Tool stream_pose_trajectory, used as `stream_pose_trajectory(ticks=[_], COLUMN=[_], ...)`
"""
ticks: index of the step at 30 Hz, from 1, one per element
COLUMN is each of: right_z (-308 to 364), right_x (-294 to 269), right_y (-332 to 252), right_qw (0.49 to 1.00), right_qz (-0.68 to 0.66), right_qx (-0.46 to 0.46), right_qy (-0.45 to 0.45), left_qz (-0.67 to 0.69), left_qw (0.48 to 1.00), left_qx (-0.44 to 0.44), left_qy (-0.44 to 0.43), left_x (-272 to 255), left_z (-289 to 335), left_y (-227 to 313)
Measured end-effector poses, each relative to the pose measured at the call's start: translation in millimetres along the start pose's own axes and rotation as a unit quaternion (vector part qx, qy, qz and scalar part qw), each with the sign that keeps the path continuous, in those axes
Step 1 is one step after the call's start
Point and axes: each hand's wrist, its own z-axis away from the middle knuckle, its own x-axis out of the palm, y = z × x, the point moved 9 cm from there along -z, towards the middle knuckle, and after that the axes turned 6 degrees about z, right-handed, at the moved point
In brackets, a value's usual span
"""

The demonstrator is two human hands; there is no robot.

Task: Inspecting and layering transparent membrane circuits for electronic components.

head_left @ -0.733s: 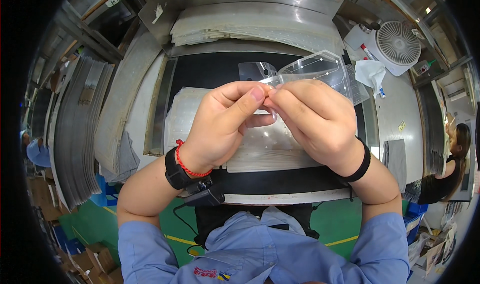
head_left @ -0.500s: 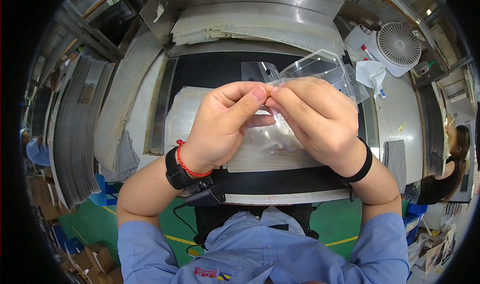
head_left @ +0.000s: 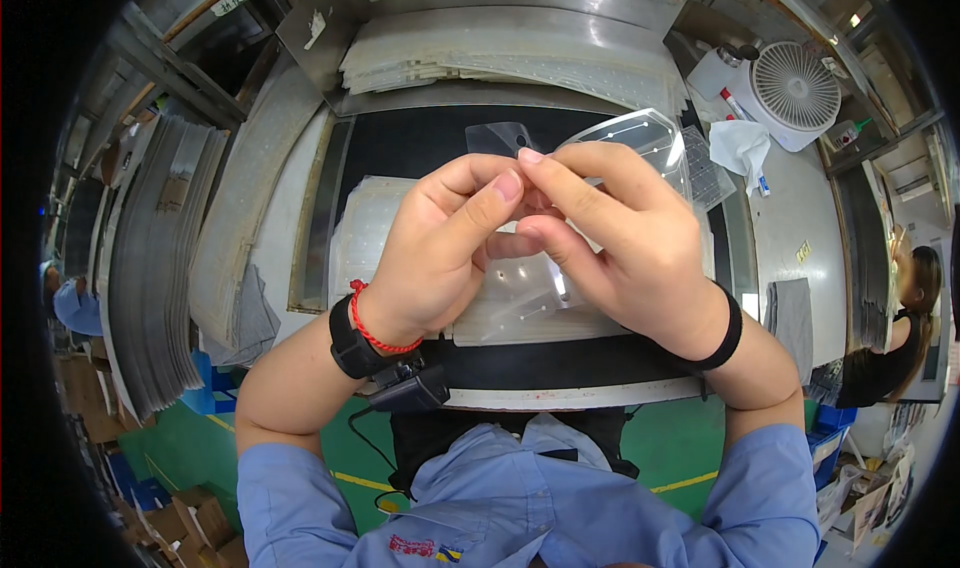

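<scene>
Over the middle of the bench both my hands meet at a clear plastic sheet [head_left: 628, 128] with white dots and thin lines. My left hand [head_left: 450, 238] is closed, thumb and index finger pinching its edge. My right hand [head_left: 635, 233] is curled at the same edge, index fingertip close to the left thumb, its own thumb apart and lower. Its other fingers are partly hidden. A clear flap [head_left: 495, 138] with a dark hole sticks out beyond the fingertips. More clear film [head_left: 530, 303] hangs below the hands, over a stack of pale translucent sheets [head_left: 370, 223].
A black mat [head_left: 400, 138] covers the bench. Stacked sheets [head_left: 500, 48] lie at the back. To the right stand a white fan [head_left: 795, 88] and a crumpled white tissue [head_left: 740, 146]. Tall sheet stacks [head_left: 160, 258] line the left. Another person [head_left: 885, 338] is at far right.
My right thumb has moved down, away from its index finger, and both index fingertips have shifted slightly left. The clear sheet has tilted, and more film shows below my hands.
</scene>
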Motion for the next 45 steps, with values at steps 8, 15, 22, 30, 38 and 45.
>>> stream_pose_trajectory(ticks=[8,15,22,30,38,45], right_z=[-1,-2,-1,1,-4,13], right_x=[-15,-13,-3,-5,-4,21], right_y=[-14,-3,2,-5,-7,-9], right_qw=[0.998,0.997,0.999,0.999,0.999,0.989], right_qz=[-0.041,-0.058,-0.008,0.026,-0.039,-0.029], right_qx=[-0.027,0.028,0.045,0.006,-0.009,0.033], right_qy=[0.045,0.045,-0.018,-0.034,-0.016,-0.141], left_qz=[-0.002,0.048,0.025,0.038,-0.100,-0.280], left_qw=[0.999,0.999,0.999,0.999,0.994,0.954], left_qx=[0.031,0.002,0.012,0.004,-0.035,-0.098], left_qy=[0.015,-0.002,-0.022,-0.018,-0.031,0.036], left_x=[-11,-8,-6,-7,5,2], left_z=[-4,-4,-4,-3,-4,34], left_y=[9,5,1,-1,16,33])
